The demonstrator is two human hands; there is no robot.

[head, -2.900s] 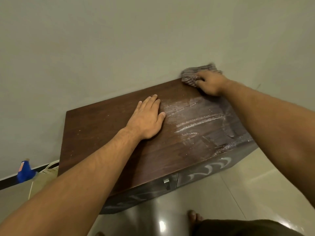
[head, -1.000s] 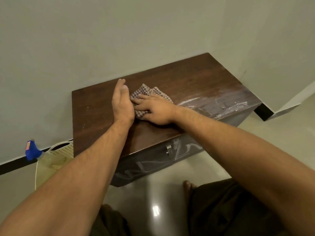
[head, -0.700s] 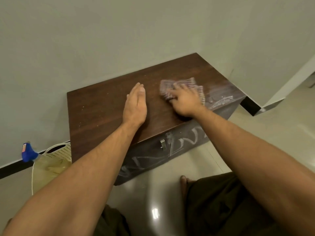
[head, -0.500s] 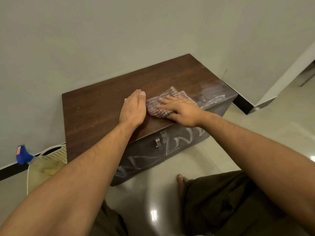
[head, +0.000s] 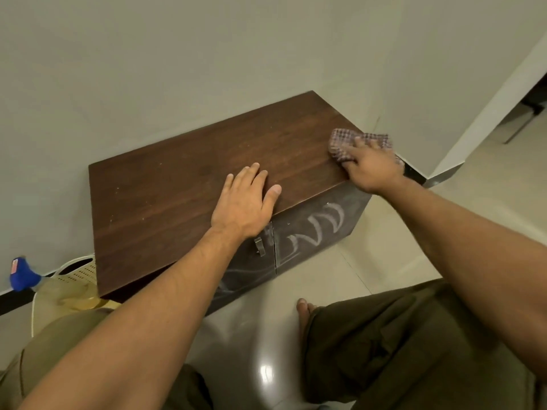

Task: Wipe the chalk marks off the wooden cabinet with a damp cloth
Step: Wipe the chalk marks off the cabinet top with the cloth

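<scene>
A low dark wooden cabinet (head: 183, 184) stands against the wall. My left hand (head: 244, 202) lies flat, fingers apart, on its top near the front edge. My right hand (head: 370, 168) presses a checked cloth (head: 340, 143) onto the top's right front corner, covering much of the cloth. White chalk marks (head: 318, 229) run across the right door on the cabinet's front, and fainter smears show on the left door (head: 236, 279). The top shows only small pale specks.
A metal handle (head: 259, 245) sits on the left door. A blue-capped spray bottle (head: 23, 276) and a perforated cream basket (head: 77, 276) stand left of the cabinet. Glossy tiled floor (head: 384, 250), my knees and a bare foot (head: 305, 312) are below. A doorway opens at far right.
My right hand has swept the cloth from the middle of the top, beside my left hand, out to the right front corner. My left hand stayed on the top and now lies flat.
</scene>
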